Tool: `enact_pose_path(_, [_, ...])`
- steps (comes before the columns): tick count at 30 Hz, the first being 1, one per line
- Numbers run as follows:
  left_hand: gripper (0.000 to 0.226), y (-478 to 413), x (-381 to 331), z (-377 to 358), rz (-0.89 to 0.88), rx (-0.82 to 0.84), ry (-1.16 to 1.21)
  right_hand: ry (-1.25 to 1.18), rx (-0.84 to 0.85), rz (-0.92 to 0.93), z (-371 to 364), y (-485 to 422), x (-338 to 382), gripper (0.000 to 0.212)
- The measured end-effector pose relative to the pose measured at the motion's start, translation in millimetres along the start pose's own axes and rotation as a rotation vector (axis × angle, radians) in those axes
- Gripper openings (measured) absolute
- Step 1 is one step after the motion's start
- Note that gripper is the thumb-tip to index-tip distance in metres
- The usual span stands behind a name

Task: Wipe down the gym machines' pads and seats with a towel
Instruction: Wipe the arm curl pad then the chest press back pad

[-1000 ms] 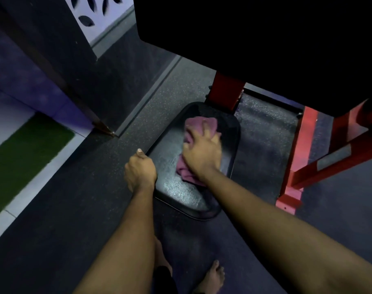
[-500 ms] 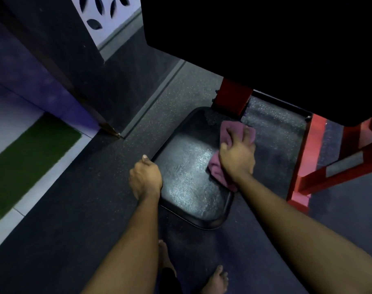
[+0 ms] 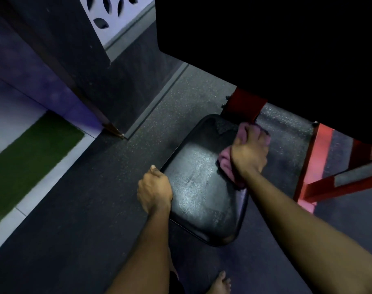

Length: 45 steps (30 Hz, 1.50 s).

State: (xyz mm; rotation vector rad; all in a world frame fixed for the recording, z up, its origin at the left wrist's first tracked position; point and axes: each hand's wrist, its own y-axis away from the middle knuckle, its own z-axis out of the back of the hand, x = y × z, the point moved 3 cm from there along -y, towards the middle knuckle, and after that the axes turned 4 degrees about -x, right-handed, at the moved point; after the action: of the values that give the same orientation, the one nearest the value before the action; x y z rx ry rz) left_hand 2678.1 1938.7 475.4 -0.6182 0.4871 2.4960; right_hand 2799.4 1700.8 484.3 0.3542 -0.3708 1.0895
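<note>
Towel in right hand on seat; left hand grips edge.

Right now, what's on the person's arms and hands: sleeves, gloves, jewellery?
Nothing worn shows. Left hand and right hand are ungloved, with no ring or watch visible in the dim light. Left forearm and right forearm are bare to the frame edge: no sleeve, band or marking.

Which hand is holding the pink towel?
The right hand grips the pink towel on the black seat pad, far right; the left hand holds only the pad's left edge.
</note>
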Motion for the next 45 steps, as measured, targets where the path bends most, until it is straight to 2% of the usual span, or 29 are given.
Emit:
enact_pose_path(3, [0.055,-2,1,-2,0.001,-0.006,-0.003,0.155,0.048,0.097,-18,-19,52,0.04])
enact_pose_path(7, [0.056,-1,0,-1,0.012,0.004,0.016,0.155,0.221,0.57,-31,34,80,0.046])
enact_pose_path(9, [0.056,-1,1,-1,0.025,0.006,0.022,0.05,0.265,0.687,-18,71,58,0.051])
enact_pose_path(11, [0.056,0,0,0,0.028,0.016,0.026,-0.033,0.221,0.589,-4,86,23,0.057])
enact_pose_path(14, [0.055,-1,-1,0,0.025,0.017,0.031,-0.003,0.058,0.296,3,54,-4,0.055])
enact_pose_path(16, [0.054,-2,0,-1,0.022,0.015,0.037,0.063,-0.015,0.187,-6,17,10,0.049])
enact_pose_path(18, [0.053,-4,1,-1,0.025,0.013,0.026,0.133,-0.009,0.14,-19,-17,43,0.043])
enact_pose_path(20, [0.053,-4,2,-2,0.02,0.02,0.029,0.149,0.065,0.185,-35,-29,76,0.04])
enact_pose_path(22, [0.054,-4,2,-1,0.015,0.022,0.046,0.143,0.206,0.437,-49,-4,101,0.04])
enact_pose_path(24, [0.053,-3,1,0,0.023,0.019,0.045,0.127,0.289,0.712,-48,46,97,0.044])
enact_pose_path(26, [0.053,-3,2,-1,0.026,0.021,0.051,-0.013,0.299,0.752,-29,87,65,0.051])
enact_pose_path(28, [0.053,-2,1,0,0.021,0.018,0.075,-0.119,0.218,0.602,-6,96,22,0.055])
enact_pose_path(31, [0.052,-2,1,1,0.019,0.013,0.092,-0.024,0.053,0.327,6,55,-11,0.056])
enact_pose_path(33, [0.052,-2,2,0,0.019,0.02,0.091,0.013,-0.025,0.143,-2,14,-2,0.049])
enact_pose_path(35, [0.053,-2,2,-1,0.017,0.019,0.082,0.068,-0.022,0.078,-14,-20,29,0.042])
enact_pose_path(38, [0.052,-3,2,-2,0.005,0.027,0.079,0.131,0.088,0.239,-36,-22,78,0.044])
enact_pose_path(40, [0.052,-2,1,0,0.003,0.033,0.076,0.103,0.219,0.457,-46,10,95,0.045])
enact_pose_path(42, [0.053,-3,1,0,0.021,0.041,0.077,0.054,0.281,0.652,-40,61,85,0.043])
enact_pose_path(43, [0.054,-3,2,0,0.022,0.047,0.078,0.01,0.291,0.689,-31,85,72,0.046])
enact_pose_path(45, [0.054,0,0,2,0.013,0.056,0.083,-0.106,0.278,0.597,-10,114,34,0.055])
